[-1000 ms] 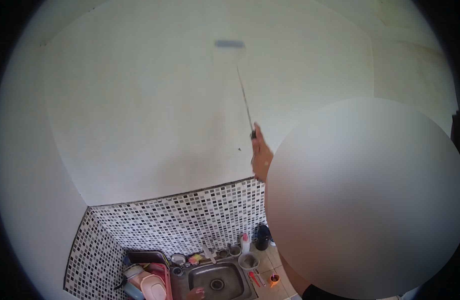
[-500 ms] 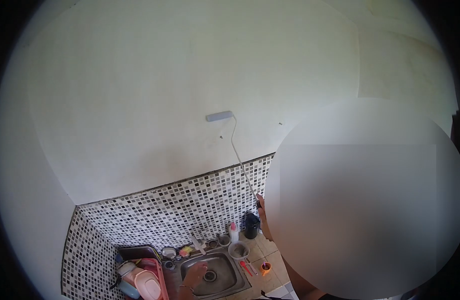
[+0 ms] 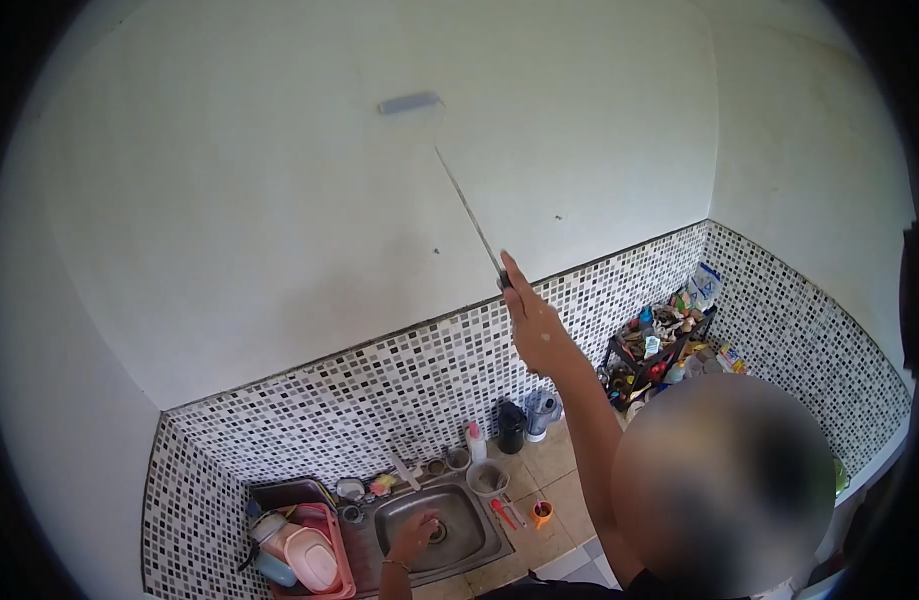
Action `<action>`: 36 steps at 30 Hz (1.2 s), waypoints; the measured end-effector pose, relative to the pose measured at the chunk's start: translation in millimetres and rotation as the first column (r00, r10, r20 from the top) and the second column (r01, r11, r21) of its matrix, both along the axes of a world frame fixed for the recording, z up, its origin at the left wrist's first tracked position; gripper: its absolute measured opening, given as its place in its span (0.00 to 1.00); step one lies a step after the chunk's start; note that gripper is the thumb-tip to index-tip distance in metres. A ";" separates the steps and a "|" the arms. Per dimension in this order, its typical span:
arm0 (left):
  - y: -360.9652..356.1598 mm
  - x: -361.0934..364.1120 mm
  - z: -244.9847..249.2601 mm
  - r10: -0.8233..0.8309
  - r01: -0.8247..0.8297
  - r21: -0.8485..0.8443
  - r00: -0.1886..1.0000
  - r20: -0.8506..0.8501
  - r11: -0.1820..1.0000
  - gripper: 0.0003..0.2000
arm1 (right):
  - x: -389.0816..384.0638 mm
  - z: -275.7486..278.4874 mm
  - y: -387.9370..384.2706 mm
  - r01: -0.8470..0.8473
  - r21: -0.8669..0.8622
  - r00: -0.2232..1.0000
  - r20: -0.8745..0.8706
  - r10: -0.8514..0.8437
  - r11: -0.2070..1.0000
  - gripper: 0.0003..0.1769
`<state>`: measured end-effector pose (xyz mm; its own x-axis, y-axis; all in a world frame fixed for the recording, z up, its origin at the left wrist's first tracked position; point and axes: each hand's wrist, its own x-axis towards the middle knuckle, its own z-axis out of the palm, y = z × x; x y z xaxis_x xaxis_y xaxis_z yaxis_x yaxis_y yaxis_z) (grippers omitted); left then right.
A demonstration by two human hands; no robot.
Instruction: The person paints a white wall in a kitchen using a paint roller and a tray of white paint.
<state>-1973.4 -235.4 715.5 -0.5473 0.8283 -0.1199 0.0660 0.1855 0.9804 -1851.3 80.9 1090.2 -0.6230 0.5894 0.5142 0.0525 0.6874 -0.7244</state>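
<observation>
High on the pale wall, a paint roller (image 3: 407, 103) with a grey-blue sleeve lies against the surface, its long thin rod slanting down to the right. My right hand (image 3: 537, 330) is closed round the dark handle end of that rod, arm stretched upward, the index finger pointing along it. Small pale spots mark the back of this hand. Low down, my left hand (image 3: 414, 532) hangs over the steel sink (image 3: 469, 500), fingers loosely extended and apart, apparently holding nothing. A band circles the left wrist.
Black-and-white mosaic tile (image 3: 379, 390) lines the lower wall. A pink dish rack (image 3: 344, 545) stands left of the sink. A bowl (image 3: 487, 478), orange cup (image 3: 542, 514), black jug (image 3: 510, 428) and blender (image 3: 541, 415) sit rightward. A cluttered shelf (image 3: 659, 355) fills the corner. A blurred disc hides the lower right.
The paint roller has gone up the wall and slightly left, and my right hand has risen with it. My left hand stays over the sink. The view has shifted, showing the corner shelf.
</observation>
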 end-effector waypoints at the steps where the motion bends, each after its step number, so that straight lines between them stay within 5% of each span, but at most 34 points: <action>1: -4.7 1.6 -2.5 0.009 -0.009 -0.003 1.000 -0.010 1.000 0.17 | 2.9 -20.4 -0.5 0.005 -0.010 1.000 0.014 -0.005 1.000 0.28; 4: -26.7 12.9 11.5 0.018 -0.045 -0.123 0.977 -0.214 0.991 0.17 | 18.6 -90.0 -16.8 0.024 -0.117 0.993 0.118 -0.010 0.993 0.28; 7: -59.8 -7.7 -69.0 0.072 -0.056 -0.136 0.990 0.119 0.989 0.18 | 33.1 -162.4 -34.7 0.001 -0.202 0.992 0.126 0.025 0.979 0.28; 9: -66.2 0.5 -46.1 0.140 -0.098 -0.260 0.979 0.148 0.961 0.18 | 38.5 -182.2 -45.8 0.005 -0.270 0.989 0.145 0.035 0.963 0.28; 14: -56.3 -11.9 -26.1 0.095 -0.103 -0.281 0.995 -0.040 0.954 0.17 | 29.7 -145.3 -34.1 -0.012 -0.330 0.987 0.148 0.064 0.944 0.28; 15: -45.4 -20.7 -31.8 0.039 -0.075 -0.246 0.988 -0.151 0.966 0.17 | 17.2 -150.2 -22.4 0.001 -0.135 1.000 -0.008 -0.002 0.991 0.28; 17: -22.7 -31.0 -47.8 0.024 -0.044 -0.103 0.982 -0.188 0.994 0.17 | 8.9 -122.6 -10.5 -0.005 -0.057 0.998 -0.066 0.002 0.998 0.28; 19: -1.4 -31.6 -62.8 0.079 -0.074 0.119 0.996 -0.038 0.990 0.18 | 9.3 -91.8 -2.7 0.000 -0.072 1.000 -0.023 -0.002 0.997 0.28; 21: 22.1 -23.4 -30.9 0.034 -0.033 0.010 0.998 -0.062 0.999 0.19 | 20.5 -64.5 -8.0 0.025 -0.173 0.993 0.120 -0.004 0.985 0.28; 26: 42.1 -1.6 1.6 0.000 0.001 -0.017 0.999 0.040 1.000 0.19 | 46.0 -118.1 -9.2 0.047 -0.133 0.979 0.201 -0.020 0.990 0.29; 29: 26.2 -0.1 -11.9 0.009 0.000 -0.101 0.996 0.092 0.995 0.18 | 39.0 -192.5 -6.6 0.004 0.059 0.999 -0.033 -0.002 0.998 0.33; 32: 5.6 -13.0 -27.9 0.029 -0.002 -0.162 0.986 0.164 0.987 0.17 | 51.5 -140.9 -26.7 0.029 -0.359 0.986 0.166 0.033 0.933 0.35; 33: 4.6 -22.3 -24.3 0.053 -0.031 -0.149 0.988 0.147 0.988 0.17 | 47.0 -136.4 -23.5 -0.016 -0.330 0.999 0.041 0.031 0.944 0.35; 36: 6.7 -43.9 -3.6 0.105 -0.097 -0.070 0.988 0.111 0.993 0.18 | 31.1 -119.4 7.3 0.026 0.076 0.997 0.065 -0.031 0.997 0.33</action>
<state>-2017.2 -228.7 711.9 -0.6074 0.7582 -0.2373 -0.0676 0.2483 0.9663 -1820.2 88.2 970.8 -0.6406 0.5687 0.5160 0.1186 0.7372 -0.6652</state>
